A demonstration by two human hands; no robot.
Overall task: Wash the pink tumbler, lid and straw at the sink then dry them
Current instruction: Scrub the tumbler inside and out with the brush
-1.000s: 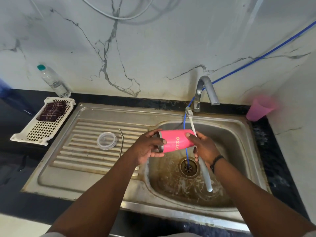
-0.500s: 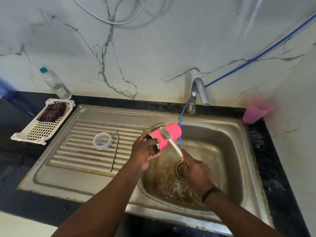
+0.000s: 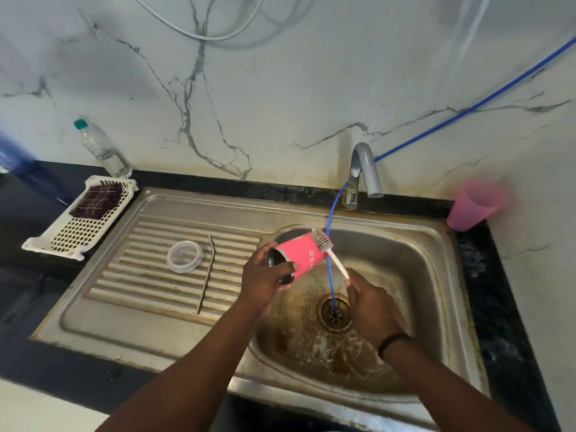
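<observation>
The brush head has slid from the pink tumbler's middle to its base end.

You can read part of a white word, "OSI", on the pink tumbler that your left hand holds.

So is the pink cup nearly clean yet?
Not yet. The left hand holds the pink tumbler over the sink while the right hand scrubs its outside with a brush. The lid and straw wait on the drainboard. Drying is left; the cloth sits in its basket.
</observation>
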